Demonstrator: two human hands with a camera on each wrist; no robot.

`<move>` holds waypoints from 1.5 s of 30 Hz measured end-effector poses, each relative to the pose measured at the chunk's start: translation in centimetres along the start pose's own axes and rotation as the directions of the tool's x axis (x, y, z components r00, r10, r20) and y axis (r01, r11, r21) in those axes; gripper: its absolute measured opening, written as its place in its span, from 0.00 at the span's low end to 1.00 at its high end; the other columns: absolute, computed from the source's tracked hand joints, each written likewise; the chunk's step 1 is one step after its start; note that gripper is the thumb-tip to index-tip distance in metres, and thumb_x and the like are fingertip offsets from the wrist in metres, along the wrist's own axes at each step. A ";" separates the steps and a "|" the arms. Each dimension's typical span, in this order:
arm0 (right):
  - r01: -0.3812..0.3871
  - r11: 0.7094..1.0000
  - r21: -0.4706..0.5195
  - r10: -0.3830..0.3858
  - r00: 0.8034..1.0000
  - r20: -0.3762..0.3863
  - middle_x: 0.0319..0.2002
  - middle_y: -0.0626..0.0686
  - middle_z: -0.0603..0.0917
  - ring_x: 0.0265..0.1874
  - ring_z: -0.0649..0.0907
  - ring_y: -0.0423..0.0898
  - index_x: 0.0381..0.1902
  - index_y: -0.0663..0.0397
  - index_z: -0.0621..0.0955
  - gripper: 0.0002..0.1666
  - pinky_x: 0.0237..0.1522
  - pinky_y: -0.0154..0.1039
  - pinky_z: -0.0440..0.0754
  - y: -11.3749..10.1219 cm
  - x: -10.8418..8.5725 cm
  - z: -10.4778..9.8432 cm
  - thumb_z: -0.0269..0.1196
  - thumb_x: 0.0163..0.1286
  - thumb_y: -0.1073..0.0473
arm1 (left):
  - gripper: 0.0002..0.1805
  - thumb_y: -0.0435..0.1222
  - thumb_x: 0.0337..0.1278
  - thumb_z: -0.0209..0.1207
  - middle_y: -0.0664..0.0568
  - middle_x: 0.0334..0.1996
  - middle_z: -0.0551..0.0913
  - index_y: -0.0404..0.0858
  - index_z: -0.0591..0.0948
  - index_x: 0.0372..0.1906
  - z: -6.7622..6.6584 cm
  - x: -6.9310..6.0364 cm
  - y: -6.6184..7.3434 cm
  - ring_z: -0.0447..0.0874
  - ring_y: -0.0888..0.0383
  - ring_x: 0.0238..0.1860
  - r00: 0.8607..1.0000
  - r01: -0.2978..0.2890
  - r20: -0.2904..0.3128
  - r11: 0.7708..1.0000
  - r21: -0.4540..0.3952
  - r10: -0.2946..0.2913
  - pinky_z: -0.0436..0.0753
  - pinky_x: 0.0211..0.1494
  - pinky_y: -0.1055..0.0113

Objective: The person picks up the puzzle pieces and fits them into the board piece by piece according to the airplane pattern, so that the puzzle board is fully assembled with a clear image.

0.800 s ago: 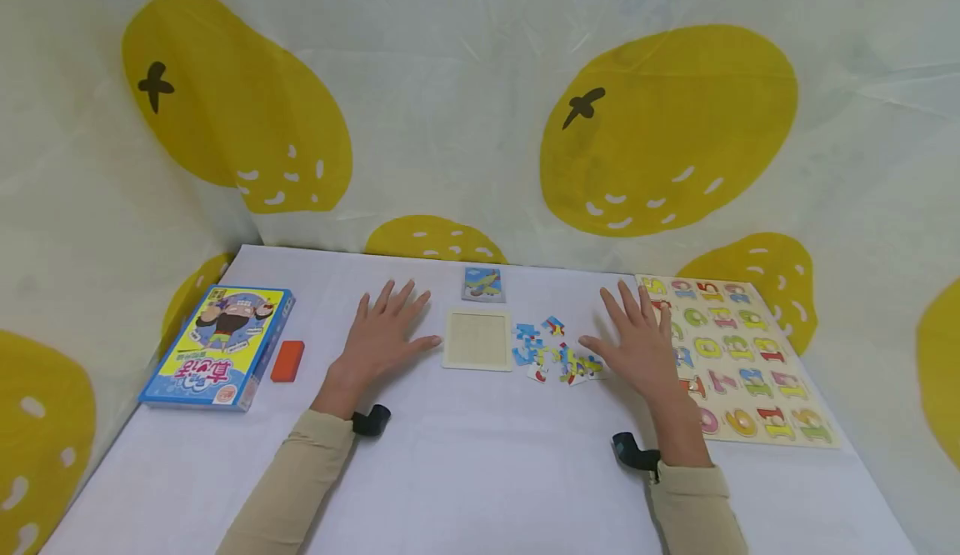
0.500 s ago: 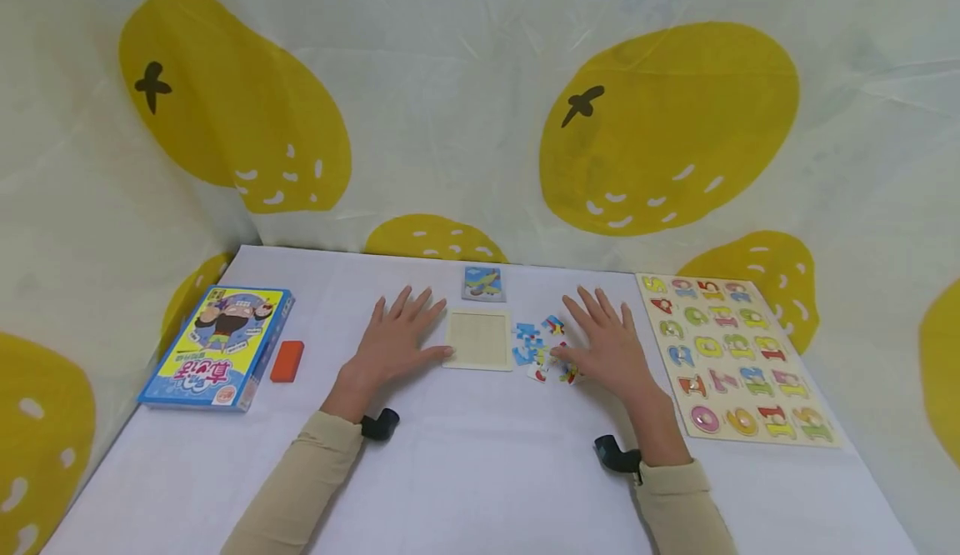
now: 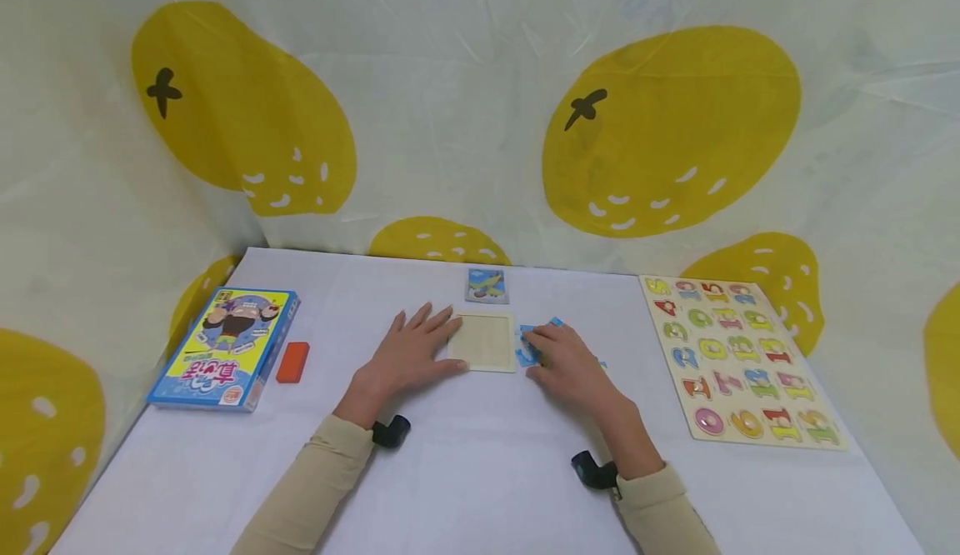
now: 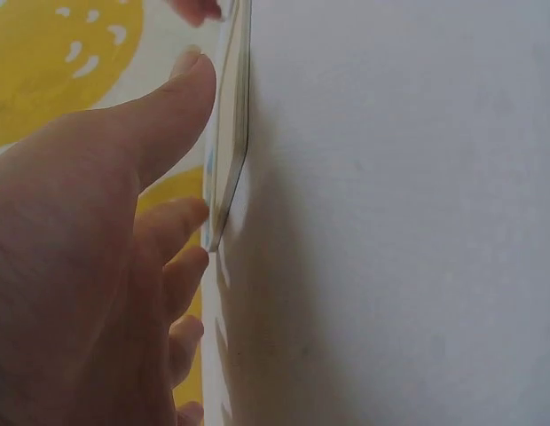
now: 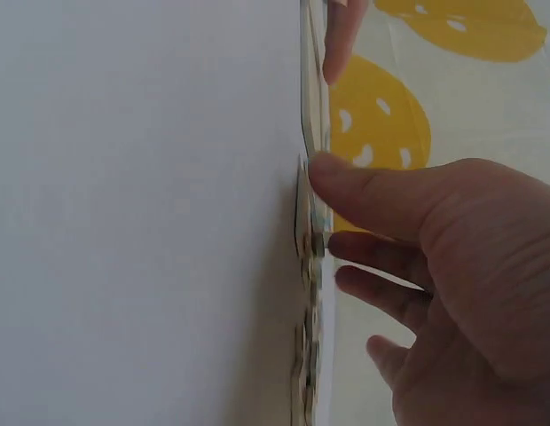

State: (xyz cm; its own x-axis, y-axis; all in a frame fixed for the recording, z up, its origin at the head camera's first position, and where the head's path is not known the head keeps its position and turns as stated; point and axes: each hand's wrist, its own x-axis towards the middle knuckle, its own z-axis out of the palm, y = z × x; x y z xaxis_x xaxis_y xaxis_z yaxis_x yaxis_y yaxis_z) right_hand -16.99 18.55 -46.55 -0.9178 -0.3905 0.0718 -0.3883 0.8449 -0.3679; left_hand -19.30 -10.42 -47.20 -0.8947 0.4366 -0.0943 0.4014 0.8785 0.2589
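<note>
A shallow square wooden tray lies flat on the white table, with bare wood inside its rim. My left hand is at its left side, fingers spread, fingertips and thumb at the rim. Right of the tray, my right hand hovers over a group of blue and colourful jigsaw pieces and covers most of them. In the right wrist view its thumb and fingers are bent and apart, close to the stacked pieces; whether they touch them is unclear. No piece is seen lifted.
Behind the tray lies a small picture card with a yellow aeroplane. A wooden number board is at the right. A red-orange block and a blue-yellow box lie at the left. A patterned cloth hangs behind the table.
Both hands have moved inward: the left to the tray's left rim, the right leftward from beside the number board onto the jigsaw pieces, its fingers now more bent.
</note>
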 end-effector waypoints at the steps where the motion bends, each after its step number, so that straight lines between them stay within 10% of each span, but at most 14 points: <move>1: 0.012 1.000 0.003 -0.012 1.000 -0.003 0.61 0.55 0.80 0.66 0.74 0.56 0.63 0.55 0.79 0.29 0.73 0.55 0.65 -0.2 0.0 0.1 0.69 0.64 0.57 | 0.46 0.70 0.59 0.50 0.58 0.80 0.54 0.54 0.59 0.78 0.0 0.0 0.0 0.44 0.46 0.82 1.000 -0.002 -0.001 1.000 0.003 0.002 0.46 0.79 0.36; 20: -0.088 0.996 0.007 0.088 0.995 -0.040 0.38 0.49 0.79 0.41 0.75 0.47 0.43 0.54 0.86 0.13 0.47 0.43 0.76 -1.7 1.0 0.5 0.70 0.59 0.68 | 0.40 0.62 0.64 0.54 0.59 0.79 0.57 0.51 0.62 0.77 0.4 0.2 0.4 0.48 0.47 0.81 1.000 0.014 -0.017 0.999 -0.043 -0.014 0.49 0.77 0.34; 35: -0.159 0.957 0.242 0.151 0.987 0.051 0.26 0.49 0.75 0.31 0.74 0.46 0.29 0.52 0.76 0.11 0.31 0.36 0.71 -1.8 2.0 -1.0 0.67 0.63 0.70 | 0.43 0.64 0.62 0.55 0.59 0.79 0.58 0.51 0.61 0.77 0.2 0.4 0.1 0.50 0.48 0.81 0.999 0.037 0.000 0.999 -0.039 -0.037 0.50 0.78 0.36; 45: -0.190 0.843 0.503 0.262 0.962 -0.076 0.28 0.50 0.80 0.30 0.76 0.45 0.32 0.52 0.79 0.06 0.32 0.35 0.74 -2.6 4.0 0.4 0.68 0.63 0.65 | 0.44 0.64 0.61 0.56 0.59 0.78 0.59 0.49 0.61 0.77 0.5 0.5 0.1 0.50 0.48 0.80 0.999 0.036 -0.009 0.998 -0.044 -0.036 0.50 0.78 0.36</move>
State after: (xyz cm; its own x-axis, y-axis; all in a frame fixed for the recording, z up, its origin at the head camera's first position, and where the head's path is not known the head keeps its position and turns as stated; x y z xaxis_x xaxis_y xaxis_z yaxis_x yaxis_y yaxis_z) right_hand -19.62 14.60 -45.64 -0.9910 -0.1267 0.0434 -0.1117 0.6027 -0.7901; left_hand -19.62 -10.03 -47.69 -0.9104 0.4026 -0.0951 0.3599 0.8842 0.2978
